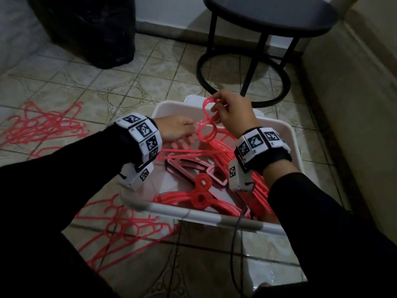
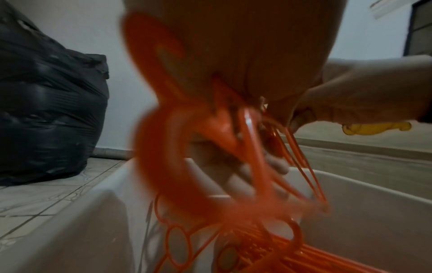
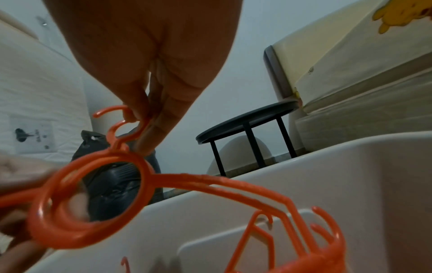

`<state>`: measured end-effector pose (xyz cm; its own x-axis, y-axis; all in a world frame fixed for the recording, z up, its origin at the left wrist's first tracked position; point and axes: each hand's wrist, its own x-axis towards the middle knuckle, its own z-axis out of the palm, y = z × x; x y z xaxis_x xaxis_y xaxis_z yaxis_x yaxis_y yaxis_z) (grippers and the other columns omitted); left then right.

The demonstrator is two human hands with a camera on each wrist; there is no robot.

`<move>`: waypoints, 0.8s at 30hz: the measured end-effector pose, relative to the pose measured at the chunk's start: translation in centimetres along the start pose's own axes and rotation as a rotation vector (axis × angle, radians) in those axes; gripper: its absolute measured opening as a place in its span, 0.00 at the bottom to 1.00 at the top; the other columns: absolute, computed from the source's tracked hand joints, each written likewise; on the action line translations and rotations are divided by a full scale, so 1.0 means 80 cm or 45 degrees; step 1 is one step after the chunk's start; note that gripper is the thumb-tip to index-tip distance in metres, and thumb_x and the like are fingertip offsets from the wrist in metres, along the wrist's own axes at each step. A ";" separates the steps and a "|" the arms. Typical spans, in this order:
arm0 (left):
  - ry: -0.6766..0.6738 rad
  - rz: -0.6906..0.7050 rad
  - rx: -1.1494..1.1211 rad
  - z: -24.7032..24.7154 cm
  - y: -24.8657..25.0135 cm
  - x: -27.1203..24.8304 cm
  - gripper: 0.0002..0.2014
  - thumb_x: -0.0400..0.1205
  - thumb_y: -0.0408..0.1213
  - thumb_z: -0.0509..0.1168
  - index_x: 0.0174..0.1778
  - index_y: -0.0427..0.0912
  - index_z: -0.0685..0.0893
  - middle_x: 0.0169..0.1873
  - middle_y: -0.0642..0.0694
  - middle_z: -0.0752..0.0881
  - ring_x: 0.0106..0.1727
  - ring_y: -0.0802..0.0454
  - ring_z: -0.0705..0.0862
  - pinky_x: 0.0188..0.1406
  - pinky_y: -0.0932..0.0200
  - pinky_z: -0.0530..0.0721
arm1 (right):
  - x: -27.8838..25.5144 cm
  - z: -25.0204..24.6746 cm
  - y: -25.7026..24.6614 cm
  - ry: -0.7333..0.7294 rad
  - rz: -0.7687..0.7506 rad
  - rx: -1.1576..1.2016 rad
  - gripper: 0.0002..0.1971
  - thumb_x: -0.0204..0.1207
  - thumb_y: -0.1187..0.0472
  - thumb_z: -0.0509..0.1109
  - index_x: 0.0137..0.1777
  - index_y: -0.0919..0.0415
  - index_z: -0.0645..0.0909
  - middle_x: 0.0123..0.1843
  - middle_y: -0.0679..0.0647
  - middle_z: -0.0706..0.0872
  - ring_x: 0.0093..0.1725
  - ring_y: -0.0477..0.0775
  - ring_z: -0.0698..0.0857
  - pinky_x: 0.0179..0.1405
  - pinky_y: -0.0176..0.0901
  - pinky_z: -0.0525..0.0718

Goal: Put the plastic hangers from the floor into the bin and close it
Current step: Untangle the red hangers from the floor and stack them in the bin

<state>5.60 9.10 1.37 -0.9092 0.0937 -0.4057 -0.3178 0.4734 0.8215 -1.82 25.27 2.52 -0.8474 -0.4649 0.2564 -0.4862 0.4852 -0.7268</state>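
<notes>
Hangers (image 1: 207,127) hang over the bin (image 1: 285,127), hooks up in our right hand (image 1: 233,114)'s pinch. Our left hand (image 1: 176,131) seems curled around their shoulders, nearer the floor pile (image 1: 43,127).

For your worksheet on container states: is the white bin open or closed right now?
Open. The white bin has no lid on; pink hangers lie exposed inside, and both hands reach in over its rim.

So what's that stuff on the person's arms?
Both arms wear long black sleeves. Each wrist has a band of white blocks printed with black square code patterns: left band, right band. Under each band hangs a small white box with another code: left box, right box. A thin dark cable trails from the right box. The hands are bare.
</notes>
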 end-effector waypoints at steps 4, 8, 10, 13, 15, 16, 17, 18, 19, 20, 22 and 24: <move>0.086 0.099 0.075 0.002 -0.003 -0.001 0.16 0.89 0.45 0.51 0.46 0.38 0.78 0.27 0.48 0.76 0.24 0.57 0.85 0.22 0.64 0.80 | 0.001 -0.012 0.001 -0.007 0.145 0.011 0.08 0.78 0.70 0.63 0.49 0.61 0.82 0.39 0.60 0.88 0.29 0.52 0.89 0.32 0.47 0.89; 0.275 0.002 0.183 -0.016 -0.016 0.006 0.14 0.88 0.42 0.54 0.44 0.43 0.81 0.30 0.42 0.83 0.30 0.44 0.81 0.33 0.57 0.79 | -0.004 -0.025 0.005 -0.070 0.192 0.006 0.04 0.79 0.66 0.66 0.47 0.60 0.83 0.33 0.56 0.87 0.29 0.51 0.89 0.30 0.44 0.87; 0.463 -0.040 0.334 -0.029 -0.021 0.004 0.13 0.88 0.40 0.54 0.45 0.43 0.82 0.30 0.44 0.82 0.31 0.45 0.82 0.31 0.59 0.78 | -0.004 -0.035 0.008 -0.068 0.221 -0.069 0.05 0.79 0.66 0.66 0.48 0.59 0.84 0.33 0.57 0.88 0.30 0.53 0.89 0.34 0.49 0.89; 0.643 -0.038 0.345 -0.044 -0.026 0.001 0.11 0.87 0.39 0.54 0.43 0.44 0.80 0.27 0.44 0.84 0.36 0.41 0.87 0.36 0.53 0.83 | -0.003 -0.049 0.015 -0.043 0.340 -0.165 0.06 0.77 0.67 0.66 0.42 0.59 0.82 0.33 0.62 0.89 0.30 0.56 0.89 0.38 0.51 0.90; 0.718 -0.031 0.271 -0.046 -0.027 -0.001 0.08 0.86 0.39 0.54 0.49 0.49 0.80 0.30 0.42 0.86 0.39 0.39 0.88 0.39 0.49 0.85 | -0.003 -0.055 0.020 -0.023 0.458 -0.165 0.09 0.76 0.67 0.66 0.35 0.58 0.81 0.31 0.64 0.88 0.30 0.57 0.89 0.38 0.51 0.90; 0.742 -0.031 0.230 -0.045 -0.027 -0.001 0.09 0.86 0.38 0.54 0.53 0.50 0.80 0.32 0.40 0.87 0.39 0.39 0.89 0.37 0.49 0.85 | -0.002 -0.057 0.022 -0.015 0.516 -0.147 0.10 0.75 0.67 0.67 0.33 0.59 0.82 0.31 0.64 0.88 0.30 0.58 0.89 0.38 0.51 0.91; 0.754 -0.035 0.189 -0.043 -0.026 0.000 0.11 0.86 0.37 0.53 0.55 0.50 0.80 0.32 0.40 0.86 0.38 0.40 0.88 0.33 0.52 0.84 | -0.003 -0.057 0.020 -0.016 0.585 -0.116 0.09 0.74 0.67 0.68 0.32 0.61 0.83 0.31 0.65 0.88 0.29 0.57 0.90 0.38 0.51 0.91; 0.758 -0.037 0.136 -0.040 -0.023 0.000 0.12 0.86 0.36 0.52 0.56 0.48 0.80 0.31 0.40 0.85 0.36 0.40 0.88 0.28 0.56 0.82 | -0.002 -0.056 0.021 -0.017 0.647 -0.076 0.09 0.74 0.67 0.70 0.32 0.64 0.83 0.31 0.65 0.88 0.29 0.56 0.90 0.37 0.49 0.91; 0.741 -0.038 0.074 -0.036 -0.020 0.001 0.12 0.86 0.35 0.51 0.56 0.47 0.79 0.30 0.41 0.82 0.33 0.43 0.86 0.23 0.60 0.79 | -0.004 -0.054 0.018 -0.030 0.713 -0.021 0.08 0.73 0.66 0.71 0.33 0.66 0.84 0.32 0.65 0.89 0.27 0.54 0.89 0.34 0.46 0.90; 0.702 -0.040 0.018 -0.031 -0.016 0.001 0.12 0.86 0.34 0.50 0.55 0.47 0.78 0.32 0.42 0.80 0.28 0.47 0.85 0.20 0.62 0.77 | -0.005 -0.050 0.017 -0.044 0.765 0.057 0.07 0.73 0.67 0.72 0.34 0.68 0.83 0.34 0.65 0.88 0.27 0.54 0.89 0.32 0.43 0.90; 0.564 -0.030 -0.065 -0.019 -0.009 0.004 0.14 0.86 0.30 0.47 0.54 0.47 0.76 0.36 0.44 0.78 0.24 0.54 0.82 0.23 0.61 0.74 | -0.006 -0.036 0.010 -0.092 0.847 0.249 0.05 0.73 0.69 0.72 0.36 0.66 0.80 0.39 0.65 0.88 0.31 0.56 0.89 0.36 0.46 0.90; 0.405 -0.035 -0.078 -0.006 -0.001 0.005 0.13 0.87 0.29 0.47 0.52 0.46 0.76 0.36 0.46 0.77 0.29 0.53 0.82 0.27 0.59 0.74 | -0.007 -0.019 -0.001 -0.136 0.884 0.472 0.07 0.75 0.73 0.67 0.37 0.65 0.76 0.36 0.65 0.83 0.27 0.55 0.86 0.34 0.47 0.90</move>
<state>5.17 8.69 1.34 -0.9354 -0.2017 -0.2905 -0.3504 0.4177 0.8383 -1.59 26.62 3.42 -0.8966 -0.2241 -0.3819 0.2644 0.4209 -0.8677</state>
